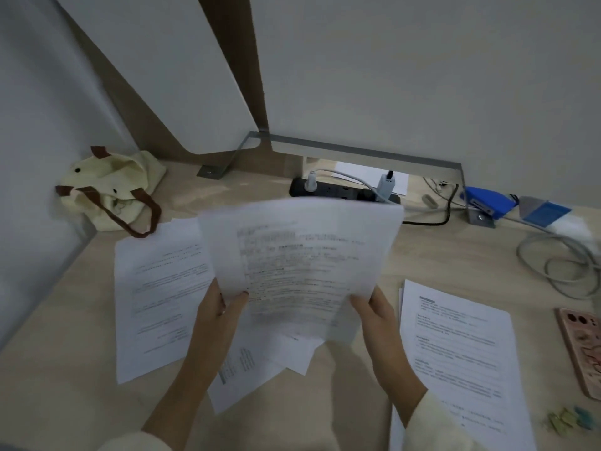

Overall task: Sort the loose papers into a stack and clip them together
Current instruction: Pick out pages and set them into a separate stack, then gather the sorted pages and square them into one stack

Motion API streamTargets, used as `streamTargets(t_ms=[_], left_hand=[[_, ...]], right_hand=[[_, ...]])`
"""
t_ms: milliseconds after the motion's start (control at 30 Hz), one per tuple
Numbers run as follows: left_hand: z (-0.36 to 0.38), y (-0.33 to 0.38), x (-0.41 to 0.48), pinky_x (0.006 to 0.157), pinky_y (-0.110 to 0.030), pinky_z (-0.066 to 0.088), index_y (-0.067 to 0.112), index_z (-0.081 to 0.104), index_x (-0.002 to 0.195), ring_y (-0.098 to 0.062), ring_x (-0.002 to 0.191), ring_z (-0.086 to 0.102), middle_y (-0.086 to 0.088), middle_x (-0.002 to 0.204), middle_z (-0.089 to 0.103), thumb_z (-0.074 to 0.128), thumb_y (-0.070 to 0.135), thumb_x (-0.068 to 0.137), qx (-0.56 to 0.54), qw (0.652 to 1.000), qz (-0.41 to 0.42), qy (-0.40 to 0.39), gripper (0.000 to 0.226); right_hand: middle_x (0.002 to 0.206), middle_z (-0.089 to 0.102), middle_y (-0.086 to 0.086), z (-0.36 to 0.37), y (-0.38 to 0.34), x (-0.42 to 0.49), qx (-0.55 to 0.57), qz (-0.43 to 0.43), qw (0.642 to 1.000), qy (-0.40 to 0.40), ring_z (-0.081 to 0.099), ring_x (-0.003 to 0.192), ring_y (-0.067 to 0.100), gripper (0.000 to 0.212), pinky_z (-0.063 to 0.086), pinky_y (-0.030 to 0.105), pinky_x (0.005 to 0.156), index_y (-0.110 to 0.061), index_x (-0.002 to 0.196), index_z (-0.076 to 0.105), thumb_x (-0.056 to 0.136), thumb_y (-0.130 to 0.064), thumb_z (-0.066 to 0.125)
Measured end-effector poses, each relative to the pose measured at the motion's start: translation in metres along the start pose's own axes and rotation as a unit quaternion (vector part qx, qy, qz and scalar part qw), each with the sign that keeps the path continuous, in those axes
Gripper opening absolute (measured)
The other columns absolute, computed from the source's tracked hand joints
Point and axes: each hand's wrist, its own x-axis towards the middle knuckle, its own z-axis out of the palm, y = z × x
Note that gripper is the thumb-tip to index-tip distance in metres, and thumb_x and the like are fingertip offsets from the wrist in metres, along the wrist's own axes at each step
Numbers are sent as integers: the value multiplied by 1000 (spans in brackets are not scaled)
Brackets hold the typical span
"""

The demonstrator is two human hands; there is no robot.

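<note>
Both hands hold up a bunch of printed white papers (302, 255) above the wooden desk (81, 369). My left hand (218, 307) pinches the bunch's lower left edge, and my right hand (374, 310) grips its lower right corner. One loose sheet (156, 297) lies flat on the desk to the left. More sheets (260, 362) lie skewed under the held bunch. Another pile of sheets (461, 353) rests at the right. Small pastel clips (566, 418) lie near the desk's front right.
A cream tote bag (110, 190) with brown handles sits at the back left corner. A black power strip (341, 192) with plugs, a blue stapler (484, 201) and grey cables (559, 265) line the back. A pink phone (582, 346) lies at the right edge.
</note>
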Motion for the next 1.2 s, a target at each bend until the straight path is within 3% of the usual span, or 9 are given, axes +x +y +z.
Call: streamTargets(t_ms=[167, 333, 500, 700, 767, 867, 967, 1067, 1200], left_hand=[[47, 9, -8, 55, -7, 48, 31, 54, 91, 14, 69, 61, 11, 93, 63, 51, 10, 91, 30, 998, -26, -51, 21], [124, -7, -23, 64, -15, 47, 27, 52, 105, 0, 84, 59, 13, 96, 61, 48, 14, 93, 62, 982, -96, -153, 18], [195, -32, -45, 59, -14, 44, 22, 50, 102, -4, 81, 58, 11, 91, 59, 46, 17, 94, 131, 952, -137, -241, 10], [240, -71, -56, 83, -36, 51, 20, 54, 100, -24, 101, 57, -7, 112, 56, 55, 19, 85, 231, 944, -121, -201, 16], [245, -81, -57, 94, -45, 47, 17, 54, 112, -24, 110, 53, -7, 120, 54, 58, 19, 78, 236, 941, -133, -203, 33], [248, -85, -64, 93, -39, 49, 14, 55, 119, -19, 110, 56, -5, 122, 57, 57, 29, 68, 213, 943, -162, -197, 53], [244, -79, -74, 79, -22, 48, 9, 58, 115, -14, 99, 60, -2, 111, 61, 56, 7, 80, 181, 941, -190, -215, 35], [238, -74, -77, 68, -11, 49, 23, 61, 96, -3, 88, 60, 6, 99, 63, 53, -4, 83, 137, 944, -199, -224, 31], [226, -63, -62, 85, -32, 53, 17, 63, 104, -19, 99, 64, -7, 112, 66, 50, 0, 86, 91, 949, -213, -213, 28]], right_hand=[[92, 64, 2, -61, 4, -6, -39, 45, 997, 54, 61, 83, 18, 12, 46, 26, 67, -13, 94, 57, 93, -10, 46], [94, 63, 14, -139, 38, -26, -76, 145, 979, 121, 60, 85, 29, 10, 48, 40, 71, -11, 91, 56, 91, -13, 46], [86, 55, 24, -203, 71, -51, -101, 211, 955, 184, 50, 72, 24, 13, 37, 31, 62, 0, 88, 52, 91, -12, 46], [104, 59, 21, -236, 95, -50, -218, 228, 924, 217, 51, 87, 27, 11, 41, 31, 74, -12, 96, 58, 89, -7, 51], [115, 54, 23, -241, 104, -47, -278, 239, 904, 220, 47, 101, 30, 35, 31, 25, 81, -3, 119, 55, 84, -5, 57], [117, 54, 24, -243, 102, -45, -273, 236, 907, 218, 44, 108, 34, 45, 28, 26, 80, -3, 124, 52, 80, -7, 58], [114, 58, 19, -244, 106, -36, -238, 251, 916, 202, 46, 109, 36, 52, 39, 36, 90, -9, 121, 55, 72, -24, 48], [110, 59, 16, -253, 130, -26, -210, 265, 924, 179, 55, 103, 38, 46, 49, 54, 89, -22, 110, 60, 67, -35, 49], [94, 67, 21, -242, 86, -18, -165, 218, 953, 132, 64, 87, 42, 13, 54, 57, 78, -22, 85, 62, 83, -13, 52]])
